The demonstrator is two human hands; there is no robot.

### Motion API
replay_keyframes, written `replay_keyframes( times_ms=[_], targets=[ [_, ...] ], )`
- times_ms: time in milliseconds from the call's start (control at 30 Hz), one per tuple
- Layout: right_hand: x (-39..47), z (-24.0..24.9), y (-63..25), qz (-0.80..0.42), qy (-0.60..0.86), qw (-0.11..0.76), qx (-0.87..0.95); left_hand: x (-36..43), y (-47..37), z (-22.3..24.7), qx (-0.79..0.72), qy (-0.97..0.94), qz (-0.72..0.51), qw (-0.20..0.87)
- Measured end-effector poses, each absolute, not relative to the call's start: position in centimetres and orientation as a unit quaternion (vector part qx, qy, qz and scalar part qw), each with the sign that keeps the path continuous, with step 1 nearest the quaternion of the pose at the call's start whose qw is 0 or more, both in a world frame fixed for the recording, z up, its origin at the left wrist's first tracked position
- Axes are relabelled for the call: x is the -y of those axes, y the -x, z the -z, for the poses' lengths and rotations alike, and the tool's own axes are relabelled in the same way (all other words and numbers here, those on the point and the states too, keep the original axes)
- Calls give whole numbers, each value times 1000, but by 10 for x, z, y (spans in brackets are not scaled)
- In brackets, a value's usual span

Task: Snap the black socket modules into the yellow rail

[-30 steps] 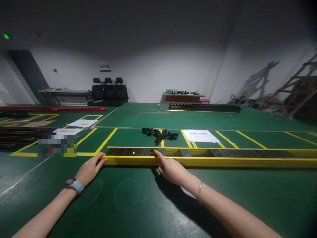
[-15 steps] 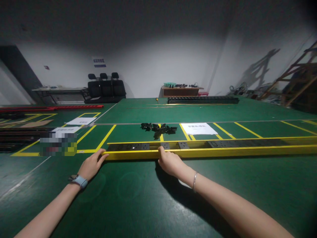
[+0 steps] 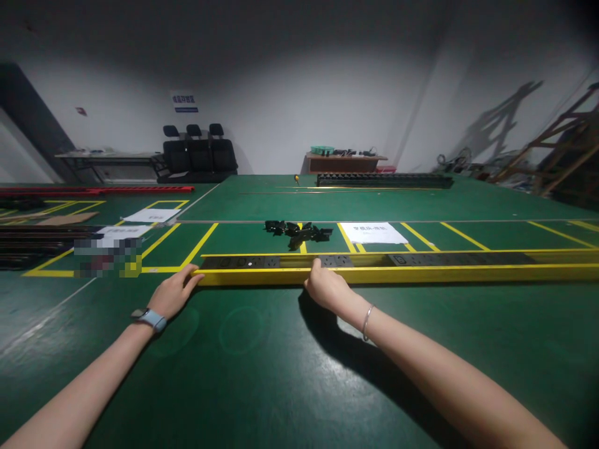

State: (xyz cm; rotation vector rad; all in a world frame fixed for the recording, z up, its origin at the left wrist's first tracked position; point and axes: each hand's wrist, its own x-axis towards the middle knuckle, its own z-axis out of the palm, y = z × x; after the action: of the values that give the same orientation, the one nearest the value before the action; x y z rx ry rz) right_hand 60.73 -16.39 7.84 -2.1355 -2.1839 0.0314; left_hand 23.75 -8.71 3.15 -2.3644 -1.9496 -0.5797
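A long yellow channel (image 3: 397, 275) lies across the green surface in front of me, with black socket modules set along its inside. My left hand (image 3: 174, 293) is closed on the channel's left end, thumb at the front wall. Curled over the front wall, my right hand (image 3: 331, 289) has its fingers at the left edge of a black socket module (image 3: 328, 260); its fingertips are partly hidden. That module sits against another socket module (image 3: 345, 261). One row of sockets (image 3: 241, 262) fills the left end, and a longer row (image 3: 458, 258) lies to the right, with gaps between.
Several loose black parts (image 3: 299, 234) are piled behind the channel, beside a white paper sheet (image 3: 373, 232). Yellow tape lines mark the green surface (image 3: 262, 374). Dark rails (image 3: 384, 181) lie far back; black bars (image 3: 42, 246) and red bars (image 3: 98, 191) are at left.
My right hand has slid a socket module to the right along the channel, closing the gap to its neighbour. My left hand stays at the channel's end. The view has tilted slightly down.
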Motion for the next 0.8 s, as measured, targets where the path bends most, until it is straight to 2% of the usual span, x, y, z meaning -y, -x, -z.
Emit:
replay_keyframes(
  times_ms=[167,267,800],
  targets=[
    [163,-82,-591,-52,595,77,798,87,-237,-31,628,756,182,12],
    [162,-84,-573,-58,561,53,824,87,-237,-30,626,758,183,3],
    [156,-84,-557,-13,571,16,821,90,-240,-32,635,749,187,11]
  ],
)
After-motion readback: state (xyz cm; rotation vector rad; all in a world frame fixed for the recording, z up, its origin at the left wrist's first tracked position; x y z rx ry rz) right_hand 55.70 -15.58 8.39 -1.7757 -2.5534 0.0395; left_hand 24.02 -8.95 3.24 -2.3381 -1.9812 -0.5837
